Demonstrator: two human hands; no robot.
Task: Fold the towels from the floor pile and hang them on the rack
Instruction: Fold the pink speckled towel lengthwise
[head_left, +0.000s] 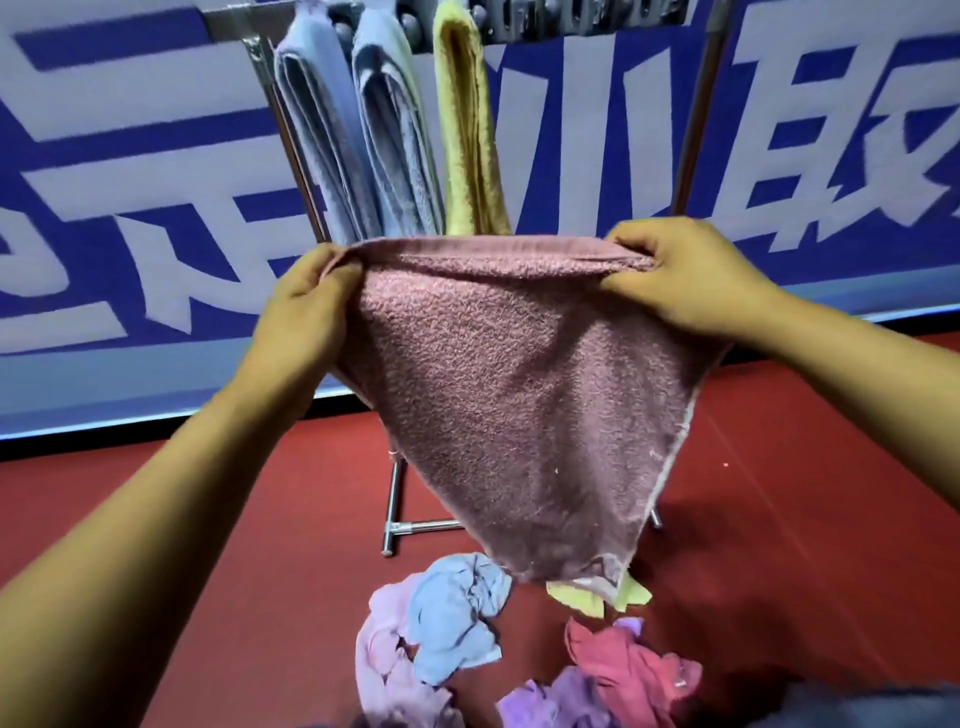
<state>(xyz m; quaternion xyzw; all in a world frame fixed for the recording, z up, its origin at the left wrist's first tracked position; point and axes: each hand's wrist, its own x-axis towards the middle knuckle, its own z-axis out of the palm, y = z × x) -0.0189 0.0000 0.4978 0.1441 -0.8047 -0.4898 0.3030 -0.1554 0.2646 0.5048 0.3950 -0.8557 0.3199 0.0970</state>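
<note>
Both hands were up in front of the rack (291, 140), and the pink towel (498, 395) was stretched between them: the left hand (304, 306) pinched one end of its top edge, the right hand (691, 278) clamped the other, fingers curled over the hem on both sides. That top edge ran left to right, roughly level, with the cloth hanging down to a point above the pile (467, 623). The rack stood straight ahead, beyond the towel, and neither hand looked clearly nearer to it. On its bar hung two blue towels (358, 145) and a yellow towel (467, 140), side by side; the free stretch of bar seemed to lie to the right of the yellow one. On the floor (156, 519), the pile held blue, lilac, red and yellow-green cloths, crumpled, so plenty looked left to fold
</note>
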